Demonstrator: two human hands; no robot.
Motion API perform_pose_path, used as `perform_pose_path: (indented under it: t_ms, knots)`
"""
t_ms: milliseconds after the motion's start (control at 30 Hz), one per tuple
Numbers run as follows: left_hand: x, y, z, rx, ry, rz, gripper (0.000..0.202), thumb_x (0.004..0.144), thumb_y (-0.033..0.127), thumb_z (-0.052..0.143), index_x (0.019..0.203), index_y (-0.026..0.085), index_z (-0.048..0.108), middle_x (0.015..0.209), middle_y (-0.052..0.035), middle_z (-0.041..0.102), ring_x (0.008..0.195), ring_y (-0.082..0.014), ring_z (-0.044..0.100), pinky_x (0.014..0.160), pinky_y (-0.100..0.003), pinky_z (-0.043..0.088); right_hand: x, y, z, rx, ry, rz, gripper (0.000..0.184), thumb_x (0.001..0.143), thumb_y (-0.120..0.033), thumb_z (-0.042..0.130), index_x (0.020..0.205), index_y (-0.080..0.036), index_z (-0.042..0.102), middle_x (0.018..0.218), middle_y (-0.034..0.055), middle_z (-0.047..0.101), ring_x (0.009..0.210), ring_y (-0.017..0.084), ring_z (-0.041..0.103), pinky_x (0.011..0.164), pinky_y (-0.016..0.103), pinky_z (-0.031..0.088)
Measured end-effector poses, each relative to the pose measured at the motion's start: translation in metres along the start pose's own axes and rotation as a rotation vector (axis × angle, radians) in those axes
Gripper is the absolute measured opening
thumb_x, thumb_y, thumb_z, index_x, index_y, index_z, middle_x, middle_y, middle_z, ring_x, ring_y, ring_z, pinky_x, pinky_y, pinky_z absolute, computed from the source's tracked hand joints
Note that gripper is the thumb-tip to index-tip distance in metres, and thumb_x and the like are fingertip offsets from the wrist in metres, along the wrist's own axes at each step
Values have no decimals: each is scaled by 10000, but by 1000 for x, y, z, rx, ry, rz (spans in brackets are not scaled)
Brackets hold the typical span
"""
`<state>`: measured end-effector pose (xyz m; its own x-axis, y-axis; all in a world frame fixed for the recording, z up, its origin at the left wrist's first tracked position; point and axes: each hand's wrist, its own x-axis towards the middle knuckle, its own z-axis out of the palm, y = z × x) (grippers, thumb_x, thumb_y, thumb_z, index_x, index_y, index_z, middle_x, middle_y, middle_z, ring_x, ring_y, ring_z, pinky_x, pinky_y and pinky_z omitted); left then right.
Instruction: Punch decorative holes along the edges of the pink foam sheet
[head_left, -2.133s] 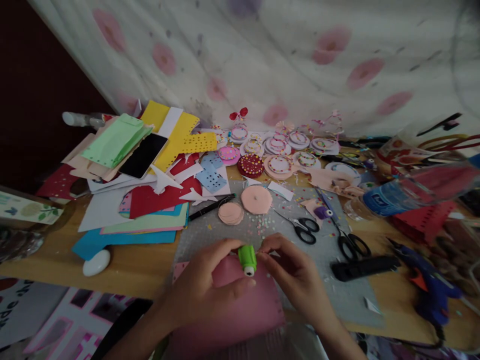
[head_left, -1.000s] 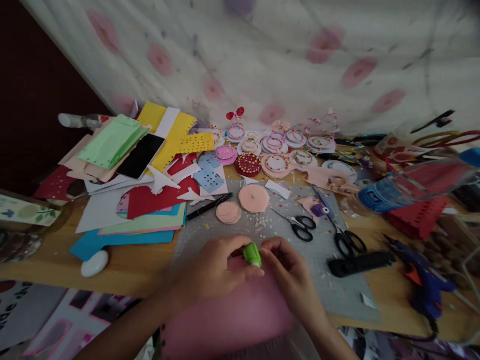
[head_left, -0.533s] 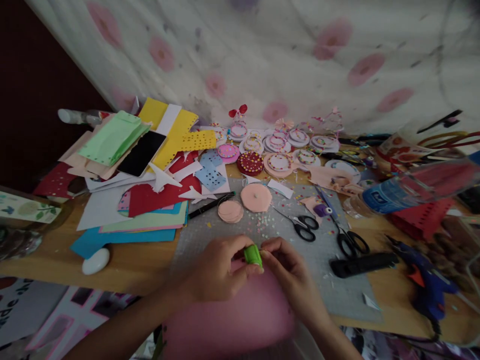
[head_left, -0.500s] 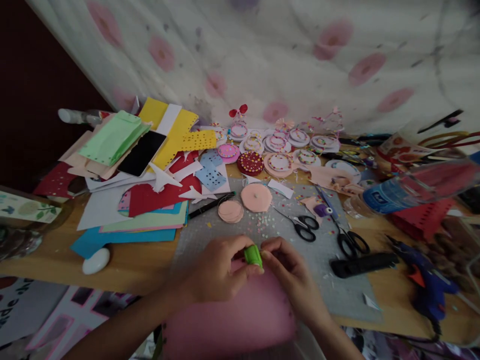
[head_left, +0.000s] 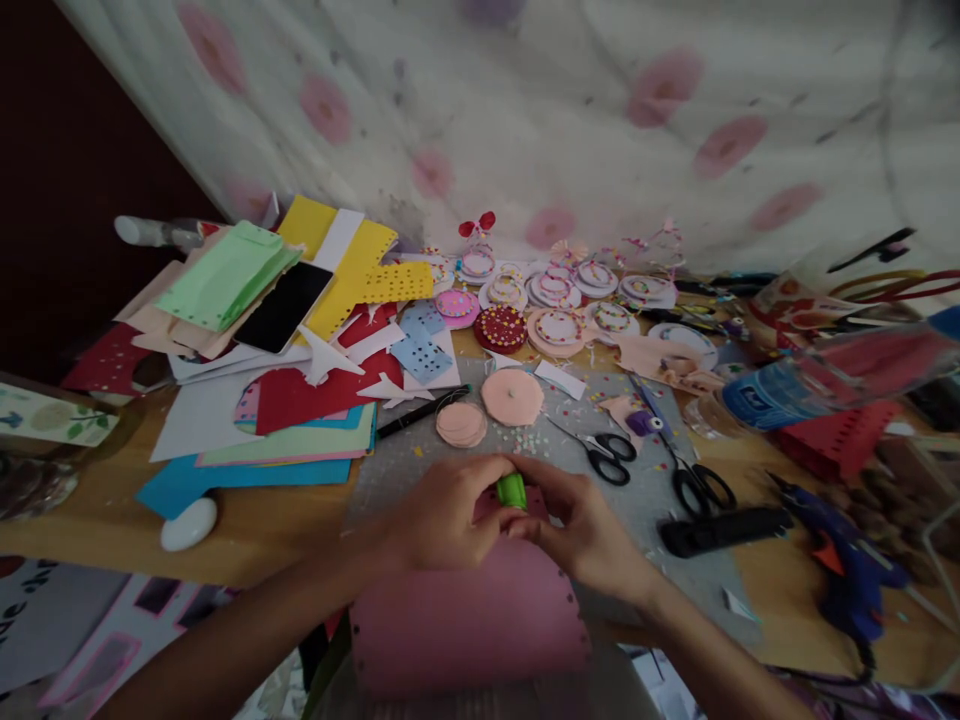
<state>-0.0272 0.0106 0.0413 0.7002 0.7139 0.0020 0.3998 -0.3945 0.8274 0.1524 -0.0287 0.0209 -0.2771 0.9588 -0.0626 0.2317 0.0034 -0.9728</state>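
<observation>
A small green hole punch sits between both hands over the far edge of a pink paper sheet that lies on a grey mat. My left hand pinches the punch from the left, fingers curled around it. My right hand closes on it from the right, thumb and fingers pressed together. The sheet's right edge shows a row of punched holes.
Coloured paper sheets and a black phone pile up at left. Decorated paper discs line the back. Scissors, a second pair of scissors, a black cutter, a blue glue gun and a water bottle lie at right.
Both hands moved the green punch slightly farther along the pink sheet's far edge. The sheet shifted and its punched right edge now shows.
</observation>
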Motion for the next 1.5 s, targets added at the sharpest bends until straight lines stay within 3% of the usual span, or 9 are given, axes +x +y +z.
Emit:
perform_pose_path:
  t_ms: [300, 867, 1000, 1133, 1233, 1300, 1400, 1500]
  knots:
    - [6, -17, 13, -34, 74, -13, 176, 754, 134, 566, 924, 154, 611, 877, -65, 662, 807, -198, 595, 718, -279, 449, 5, 24, -2, -55, -3, 22, 625, 766, -477, 702, 1271, -124, 591, 918, 97, 699, 873, 270, 643, 752, 369, 536]
    - [19, -27, 27, -117, 67, -87, 191, 718, 100, 599, 899, 137, 648, 850, -50, 670, 793, -185, 592, 711, -262, 435, 14, 45, -5, 62, -4, 18, 577, 770, -504, 698, 1229, -164, 620, 1034, 105, 711, 937, 279, 650, 815, 393, 521]
    - [16, -25, 26, -179, 68, -132, 192, 732, 90, 575, 904, 133, 649, 840, -36, 662, 788, -169, 588, 704, -245, 437, 13, 43, -6, 69, -71, 18, 590, 782, -485, 696, 1271, -170, 591, 1133, 114, 680, 1034, 295, 622, 918, 428, 479]
    - [11, -15, 19, -367, 33, -236, 156, 734, 116, 584, 875, 135, 648, 825, -17, 640, 786, -158, 574, 692, -227, 435, 7, 42, -7, 259, -146, 45, 658, 784, -440, 716, 1356, -211, 488, 1324, 118, 570, 1216, 281, 524, 1027, 431, 402]
    - [8, -8, 9, -375, 36, -297, 122, 756, 197, 622, 858, 135, 646, 790, -4, 624, 764, -153, 556, 672, -224, 417, 0, 39, -9, 394, -166, 72, 703, 802, -420, 705, 1407, -255, 388, 1389, 107, 502, 1267, 241, 476, 1061, 409, 363]
    - [5, -5, 2, -340, 52, -337, 133, 760, 252, 637, 831, 139, 640, 749, 9, 601, 734, -147, 538, 647, -222, 401, -5, 36, -11, 412, -163, 120, 570, 837, -423, 661, 1339, -248, 454, 1297, 98, 565, 1188, 219, 534, 1016, 378, 398]
    - [1, -6, -4, -335, 53, -385, 161, 753, 290, 649, 829, 148, 641, 727, 21, 582, 724, -145, 532, 637, -218, 400, -9, 29, -11, 294, -123, 215, 346, 858, -469, 605, 1052, -183, 620, 964, 62, 658, 891, 190, 613, 771, 295, 472]
    - [-4, -9, -8, -377, 29, -405, 202, 772, 327, 652, 885, 160, 655, 788, 15, 613, 784, -155, 565, 681, -221, 428, -12, 24, -6, 172, -52, 257, 380, 849, -526, 575, 843, -154, 652, 745, 13, 596, 668, 140, 527, 582, 246, 395]
